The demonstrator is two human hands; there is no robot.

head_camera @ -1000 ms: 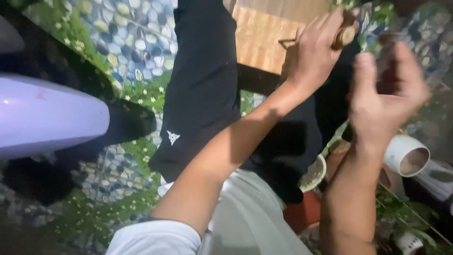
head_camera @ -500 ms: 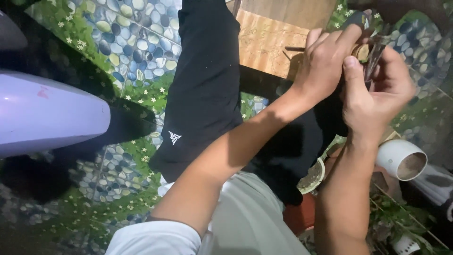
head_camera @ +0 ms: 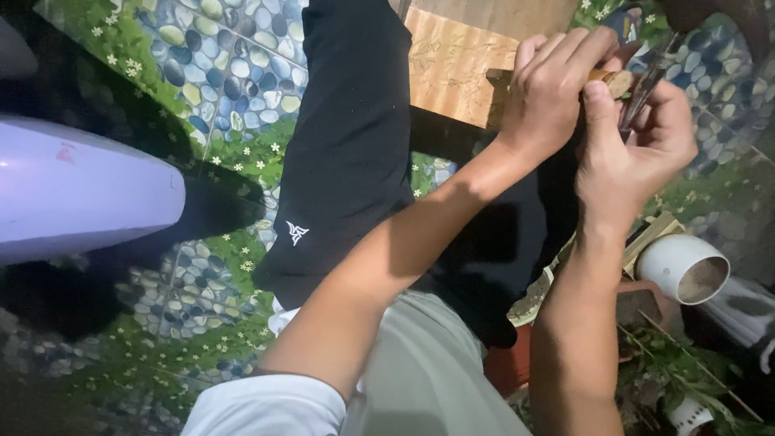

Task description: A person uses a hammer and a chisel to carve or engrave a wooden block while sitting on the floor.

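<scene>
Fingers of the left hand (head_camera: 553, 89) pinch a brown stick (head_camera: 615, 81); right hand (head_camera: 638, 153) grips dark pliers (head_camera: 646, 81).

Hands work high at top right: left hand (head_camera: 553, 85) and right hand (head_camera: 634, 145) touching around a small brown wooden piece (head_camera: 615, 81) and thin metal pliers (head_camera: 646, 77), no gap between them. Below them the black-trousered leg (head_camera: 347, 145) blocks the centre, pale wooden board (head_camera: 456, 69) just behind the left hand. Under the right forearm it's crowded: white cylindrical pipe end (head_camera: 682, 266), terracotta pot (head_camera: 638, 303), green leafy stems (head_camera: 686, 379). Large lavender rounded plastic body (head_camera: 81, 198) closes off the left side. Open floor only on the pebble-and-grass patterned tiles (head_camera: 218, 73) at upper left, between lavender body and leg.
</scene>
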